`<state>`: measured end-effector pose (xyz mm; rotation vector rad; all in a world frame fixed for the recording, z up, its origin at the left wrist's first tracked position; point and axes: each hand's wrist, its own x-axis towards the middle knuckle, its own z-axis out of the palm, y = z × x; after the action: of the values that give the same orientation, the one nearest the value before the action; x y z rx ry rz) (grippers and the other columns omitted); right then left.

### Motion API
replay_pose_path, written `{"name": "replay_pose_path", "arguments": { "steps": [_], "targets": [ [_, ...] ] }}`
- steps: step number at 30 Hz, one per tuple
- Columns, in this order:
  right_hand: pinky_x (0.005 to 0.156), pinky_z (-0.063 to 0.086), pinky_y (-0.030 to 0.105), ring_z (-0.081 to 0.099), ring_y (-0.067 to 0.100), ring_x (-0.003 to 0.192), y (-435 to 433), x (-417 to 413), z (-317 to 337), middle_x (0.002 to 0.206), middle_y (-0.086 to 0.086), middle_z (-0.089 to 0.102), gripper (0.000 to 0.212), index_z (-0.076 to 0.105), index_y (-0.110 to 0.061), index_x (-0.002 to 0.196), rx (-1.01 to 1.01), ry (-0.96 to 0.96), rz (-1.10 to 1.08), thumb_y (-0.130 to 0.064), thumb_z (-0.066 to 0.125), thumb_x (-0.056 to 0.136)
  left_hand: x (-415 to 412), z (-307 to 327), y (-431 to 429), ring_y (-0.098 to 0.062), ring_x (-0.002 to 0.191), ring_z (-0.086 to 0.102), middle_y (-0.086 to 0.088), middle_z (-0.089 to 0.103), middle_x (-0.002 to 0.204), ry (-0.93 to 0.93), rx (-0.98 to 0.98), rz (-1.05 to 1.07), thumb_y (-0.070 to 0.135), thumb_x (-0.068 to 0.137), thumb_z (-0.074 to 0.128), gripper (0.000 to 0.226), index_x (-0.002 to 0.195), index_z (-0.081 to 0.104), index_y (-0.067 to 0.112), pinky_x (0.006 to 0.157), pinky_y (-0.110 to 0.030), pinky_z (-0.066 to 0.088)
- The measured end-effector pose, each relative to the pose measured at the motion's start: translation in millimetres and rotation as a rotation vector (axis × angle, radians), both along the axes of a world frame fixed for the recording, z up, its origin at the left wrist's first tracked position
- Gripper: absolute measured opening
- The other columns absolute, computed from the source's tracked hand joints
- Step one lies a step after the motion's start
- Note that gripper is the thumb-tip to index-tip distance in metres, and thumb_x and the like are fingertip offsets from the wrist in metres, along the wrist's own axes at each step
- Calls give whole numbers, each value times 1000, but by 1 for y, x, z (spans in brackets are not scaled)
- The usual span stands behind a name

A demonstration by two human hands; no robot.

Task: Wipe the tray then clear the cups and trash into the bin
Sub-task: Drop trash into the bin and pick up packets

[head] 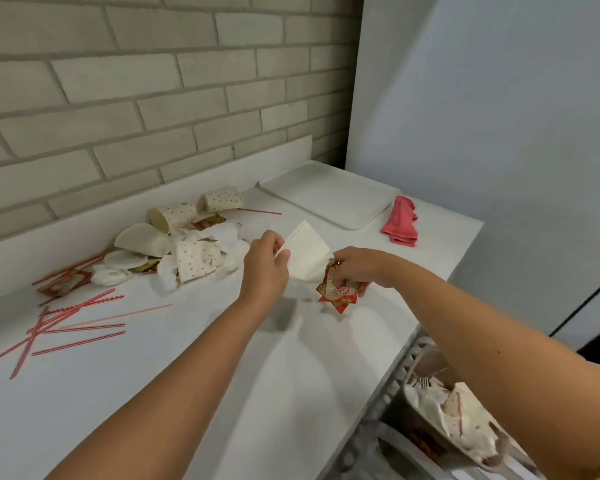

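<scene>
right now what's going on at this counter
A person is clearing trash off a white counter. The left hand pinches a white napkin, and the right hand grips an orange snack wrapper. Spotted paper cups, crumpled paper and red straws lie to the left. The white tray sits at the back with a pink cloth beside it. A bin at lower right already holds some trash.
</scene>
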<state>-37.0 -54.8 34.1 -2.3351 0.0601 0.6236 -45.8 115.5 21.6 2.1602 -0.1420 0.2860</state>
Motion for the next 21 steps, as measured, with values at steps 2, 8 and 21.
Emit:
{"name": "replay_pose_path", "arguments": {
  "steps": [2, 8, 21],
  "targets": [
    [49, 44, 22, 53, 21, 71, -34, -4, -2, 94, 12, 58, 29, 57, -5, 112, -41, 15, -40, -3, 56, 83, -5, -3, -33, -29, 80, 55, -4, 51, 89, 30, 13, -102, 12, 95, 45, 5, 92, 42, 12, 72, -38, 47],
    [43, 40, 20, 46, 16, 57, -128, -23, -17, 74, 6, 52, 13, 54, -9, 89, -229, 62, -117, -6, 61, 79, -27, -18, -121, -22, 70, 44, -3, 48, 81, 59, 135, -354, 9, 92, 47, 11, 92, 37, 12, 62, -27, 34],
    [84, 51, 31, 56, 21, 88, -246, -70, -113, 91, 6, 59, 24, 53, -6, 111, -501, 48, -306, -9, 55, 87, -59, -103, -249, -27, 100, 60, -11, 59, 116, 267, 468, -520, 8, 91, 49, 27, 116, 47, 16, 82, -34, 51]
  ]
}}
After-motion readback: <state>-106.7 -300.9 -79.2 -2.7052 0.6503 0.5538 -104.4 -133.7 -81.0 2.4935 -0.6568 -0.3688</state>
